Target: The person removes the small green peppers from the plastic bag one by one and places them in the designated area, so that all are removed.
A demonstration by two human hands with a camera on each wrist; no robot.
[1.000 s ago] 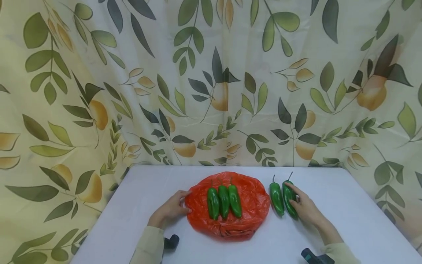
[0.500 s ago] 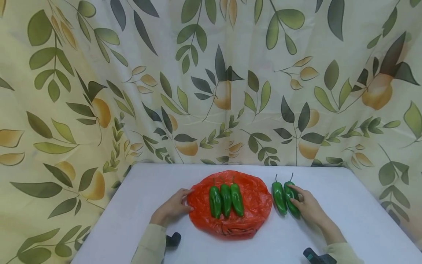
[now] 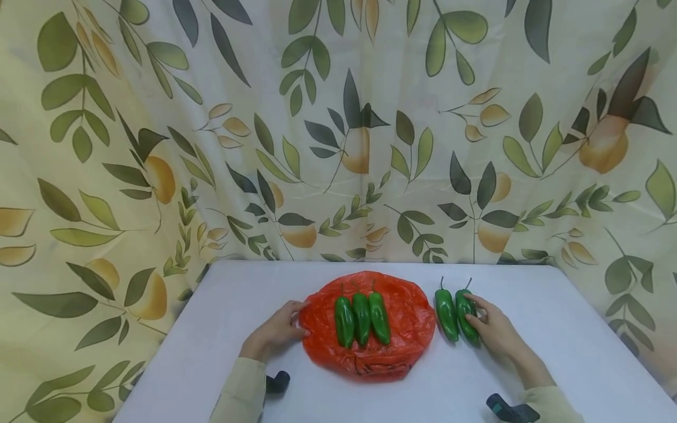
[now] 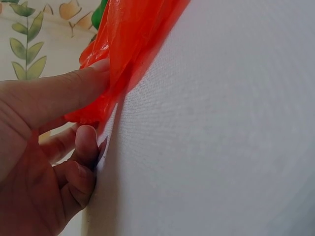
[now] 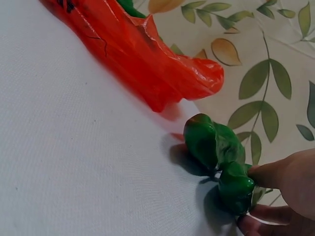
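Observation:
A crumpled red plastic bag (image 3: 409, 329) lies on the table, with three green chili peppers (image 3: 362, 317) side by side on top. My left hand (image 3: 275, 332) pinches the bag's left edge; in the left wrist view the thumb (image 4: 74, 91) presses on the red film while other fingers curl below. To the right of the bag, two more green peppers lie next to each other on the tabletop. The outer pepper (image 3: 465, 311) is held between thumb and fingers of my right hand (image 3: 492, 329). The inner pepper (image 3: 446, 314) lies close to the bag's edge, untouched.
The white tabletop (image 3: 206, 317) ends at a patterned curtain (image 3: 328, 135) with leaves and fruit behind it and along the sides. Black wrist-worn devices (image 3: 510, 408) show near both sleeves.
The head view shifts slightly. Both hands keep their places at the bag and the outer pepper, and the peppers stay where they were.

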